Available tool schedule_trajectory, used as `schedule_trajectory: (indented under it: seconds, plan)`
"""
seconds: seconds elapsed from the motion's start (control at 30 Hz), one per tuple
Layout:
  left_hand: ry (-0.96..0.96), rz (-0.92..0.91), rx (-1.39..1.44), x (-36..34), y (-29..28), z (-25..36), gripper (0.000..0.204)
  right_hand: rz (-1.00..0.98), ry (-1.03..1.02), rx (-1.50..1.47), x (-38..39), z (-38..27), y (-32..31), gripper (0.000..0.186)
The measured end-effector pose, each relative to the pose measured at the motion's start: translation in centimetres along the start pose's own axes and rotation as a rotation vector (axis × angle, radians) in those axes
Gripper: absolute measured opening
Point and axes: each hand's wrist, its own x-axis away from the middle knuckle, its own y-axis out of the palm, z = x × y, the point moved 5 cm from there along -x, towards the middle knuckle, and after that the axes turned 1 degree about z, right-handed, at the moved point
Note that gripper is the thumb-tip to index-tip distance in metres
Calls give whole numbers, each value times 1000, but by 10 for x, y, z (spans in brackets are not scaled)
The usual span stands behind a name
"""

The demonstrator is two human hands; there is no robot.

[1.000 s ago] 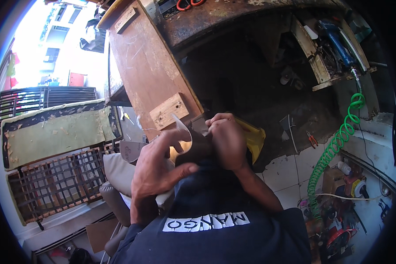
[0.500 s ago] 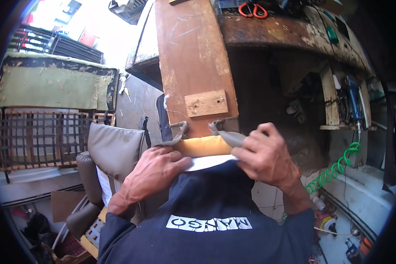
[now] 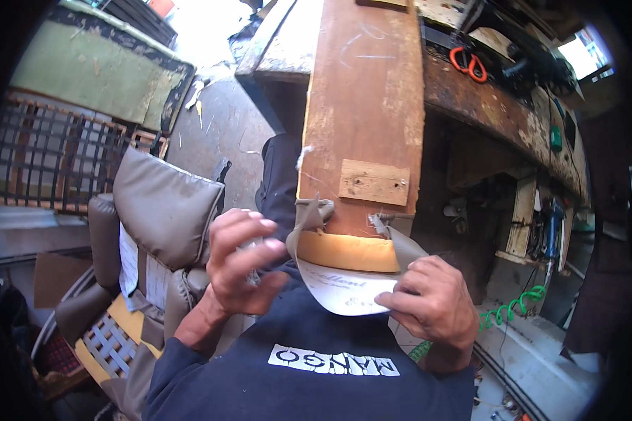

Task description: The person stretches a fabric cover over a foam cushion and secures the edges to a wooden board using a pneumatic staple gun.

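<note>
Block — on board, beyond foam

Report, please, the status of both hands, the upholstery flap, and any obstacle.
Left hand open, beside white-backed upholstery flap. Right hand pinching flap's right edge. Yellow foam exposed at near end of wooden board. Wood block beyond foam, away from hands.

Left hand is hovering over on the left, not gripping anything, fingers sitting apart and kinda half-curling. Right hand is pinching, fingers bending in toward the left. Both forearms are coming in from the near side.
</note>
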Motion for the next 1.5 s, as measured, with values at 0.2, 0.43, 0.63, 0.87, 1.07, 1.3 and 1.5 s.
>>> schedule_trajectory:
  seconds: [0.2, 0.43, 0.63, 0.87, 1.07, 1.3, 1.5]
  plan:
    - [-536, -129, 384, 126, 62, -54, 107, -141, 106, -2, -30, -20, 4, 51]
    - [-473, 24, 461, 126, 105, -58, 92, -191, 121, 252, -77, -56, 50, 54]
    - [-401, 79, 494, 124, 103, -71, 86, 2, 236, 135, -100, -57, 48, 18]
    - [-412, 91, 564, 110, 95, -70, 75, -9, 266, 204, -103, -45, 68, 23]
    - [-450, 107, 612, 104, 92, -70, 55, 41, 484, -45, -126, -9, 60, 13]
    - [-552, 143, 623, 105, 84, -70, 46, 18, 360, -45, -130, 10, 69, 14]
    - [-592, 364, 825, 120, 76, -89, 47, -46, 119, -30, -139, -11, 77, 13]
